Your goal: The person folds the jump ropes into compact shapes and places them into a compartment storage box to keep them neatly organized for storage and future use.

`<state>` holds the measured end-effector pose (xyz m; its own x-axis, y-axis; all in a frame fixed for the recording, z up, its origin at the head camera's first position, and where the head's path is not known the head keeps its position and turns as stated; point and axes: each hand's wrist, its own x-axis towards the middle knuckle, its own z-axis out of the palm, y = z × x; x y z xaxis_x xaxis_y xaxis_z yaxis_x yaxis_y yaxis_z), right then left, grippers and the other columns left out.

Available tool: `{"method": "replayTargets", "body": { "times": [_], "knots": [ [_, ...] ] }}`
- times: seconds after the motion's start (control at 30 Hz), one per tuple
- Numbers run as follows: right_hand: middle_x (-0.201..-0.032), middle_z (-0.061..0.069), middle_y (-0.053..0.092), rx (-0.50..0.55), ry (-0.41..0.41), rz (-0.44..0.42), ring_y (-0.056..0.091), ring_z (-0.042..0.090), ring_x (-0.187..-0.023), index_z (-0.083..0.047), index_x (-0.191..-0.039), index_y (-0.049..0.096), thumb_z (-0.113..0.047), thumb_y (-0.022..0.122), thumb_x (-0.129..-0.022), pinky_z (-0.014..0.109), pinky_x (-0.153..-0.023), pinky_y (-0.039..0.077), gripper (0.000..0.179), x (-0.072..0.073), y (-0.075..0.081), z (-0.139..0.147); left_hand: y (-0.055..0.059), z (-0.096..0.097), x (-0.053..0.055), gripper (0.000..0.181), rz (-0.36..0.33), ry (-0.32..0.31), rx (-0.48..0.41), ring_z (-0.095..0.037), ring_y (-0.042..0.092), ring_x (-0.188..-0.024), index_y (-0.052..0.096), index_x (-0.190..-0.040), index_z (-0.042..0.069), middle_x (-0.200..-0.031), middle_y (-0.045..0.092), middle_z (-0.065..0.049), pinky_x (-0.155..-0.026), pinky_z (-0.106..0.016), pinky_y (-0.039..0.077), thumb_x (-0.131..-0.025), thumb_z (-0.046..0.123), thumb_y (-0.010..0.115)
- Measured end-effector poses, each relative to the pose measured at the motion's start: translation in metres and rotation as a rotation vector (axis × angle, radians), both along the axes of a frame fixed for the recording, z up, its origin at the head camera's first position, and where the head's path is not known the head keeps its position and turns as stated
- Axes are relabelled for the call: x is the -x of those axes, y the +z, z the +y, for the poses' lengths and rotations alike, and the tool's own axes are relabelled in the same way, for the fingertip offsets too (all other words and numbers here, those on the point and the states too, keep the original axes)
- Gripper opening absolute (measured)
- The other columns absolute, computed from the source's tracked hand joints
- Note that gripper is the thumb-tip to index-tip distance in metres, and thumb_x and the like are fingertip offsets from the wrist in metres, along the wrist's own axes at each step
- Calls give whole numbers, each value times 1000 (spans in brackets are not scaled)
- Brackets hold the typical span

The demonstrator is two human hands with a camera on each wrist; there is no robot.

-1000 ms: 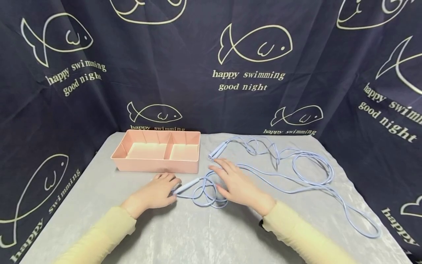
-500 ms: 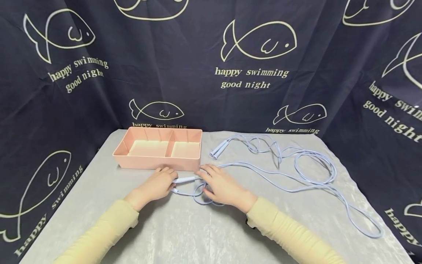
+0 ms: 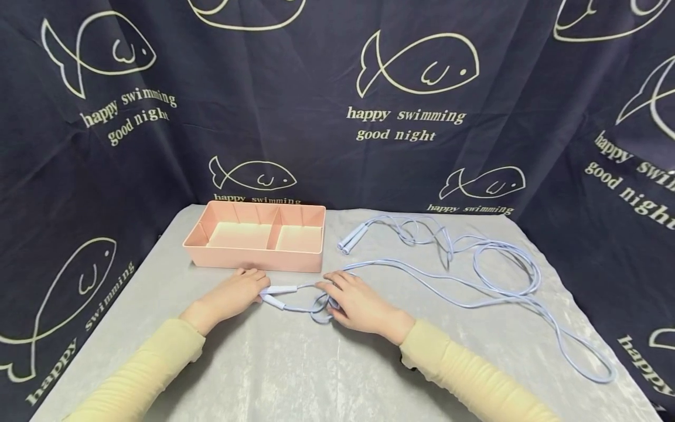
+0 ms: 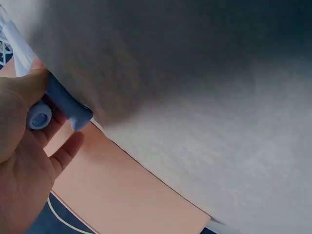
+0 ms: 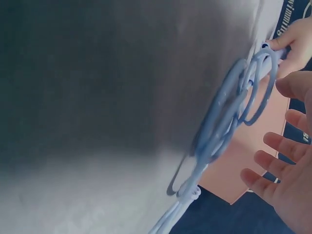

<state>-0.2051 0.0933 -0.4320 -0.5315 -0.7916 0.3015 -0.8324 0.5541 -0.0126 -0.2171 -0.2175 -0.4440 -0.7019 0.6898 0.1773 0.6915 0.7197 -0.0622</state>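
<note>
With thumb and fingers, my left hand (image 3: pixel 232 293) grips the two handles (image 3: pixel 281 289) of a light blue skipping rope, just in front of the pink box (image 3: pixel 258 259). The left wrist view shows the ends of these handles (image 4: pixel 66 100) sticking out past the thumb. My right hand (image 3: pixel 366 302) is over the tangled cord (image 3: pixel 320 318) to the right, hiding part of the loops. In the right wrist view, its fingers are spread and relaxed beside the looped cord (image 5: pixel 222 112), with nothing gripped.
The pink box has two compartments and stands at the back left. Another pair of light blue handles (image 3: pixel 352 239) lies right of it. Long cord (image 3: pixel 506 293) trails over the right side of the grey cloth (image 3: pixel 295 369). A dark fish-print curtain (image 3: pixel 295 105) hangs behind.
My left hand now holds both handles instead of reaching one, and has drawn them left. My right hand has moved left and closer in over the tangled loops, which have shifted with the handles.
</note>
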Motion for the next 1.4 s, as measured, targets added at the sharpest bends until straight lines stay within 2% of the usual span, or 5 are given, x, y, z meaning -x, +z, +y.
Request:
{"method": "replayTargets", "body": {
  "times": [0.3, 0.53, 0.87, 1.2, 1.4],
  "knots": [
    [-128, 9, 52, -7, -12, 58, 48, 26, -121, -11, -133, 46, -27, 64, -84, 42, -99, 41, 54, 1, 13, 10, 5, 14, -4, 17, -44, 51, 1, -21, 55, -85, 47, -87, 13, -79, 52, 2, -81, -39, 39, -86, 15, 64],
    [-128, 10, 52, 19, -26, 88, 48, 26, -120, -3, -133, 45, -28, 64, -85, 40, -101, 40, 57, 0, 40, 14, 34, 37, -11, 22, -23, 48, -30, -12, 48, -67, 41, -86, 17, -70, 49, 10, -73, -31, 33, -88, 17, 62],
    [-128, 9, 54, 20, -53, 87, 53, 25, -117, -5, -138, 39, -33, 60, -89, 42, -95, 45, 60, -6, 72, 16, 76, 80, -23, 20, 62, 7, -69, -20, 61, -83, 44, -91, 12, -82, 60, 1, -78, -37, 43, -89, 21, 61],
    [-105, 6, 60, 64, -93, 274, 59, 22, -92, -4, -122, 50, -23, 70, -81, 36, -74, 50, 49, -11, 80, 18, 102, 121, -42, 20, 305, -9, -53, -23, 54, -69, 50, -97, 5, -80, 55, -6, -61, -32, 42, -90, 21, 59],
    [-85, 3, 63, 96, -156, 267, 62, 22, -76, -8, -103, 54, -11, 71, -76, 34, -65, 50, 32, -14, 85, 24, 106, 138, -51, 19, 387, 29, -62, -22, 48, -71, 49, -97, 3, -80, 51, -7, -58, -31, 38, -88, 15, 60]
  ]
}}
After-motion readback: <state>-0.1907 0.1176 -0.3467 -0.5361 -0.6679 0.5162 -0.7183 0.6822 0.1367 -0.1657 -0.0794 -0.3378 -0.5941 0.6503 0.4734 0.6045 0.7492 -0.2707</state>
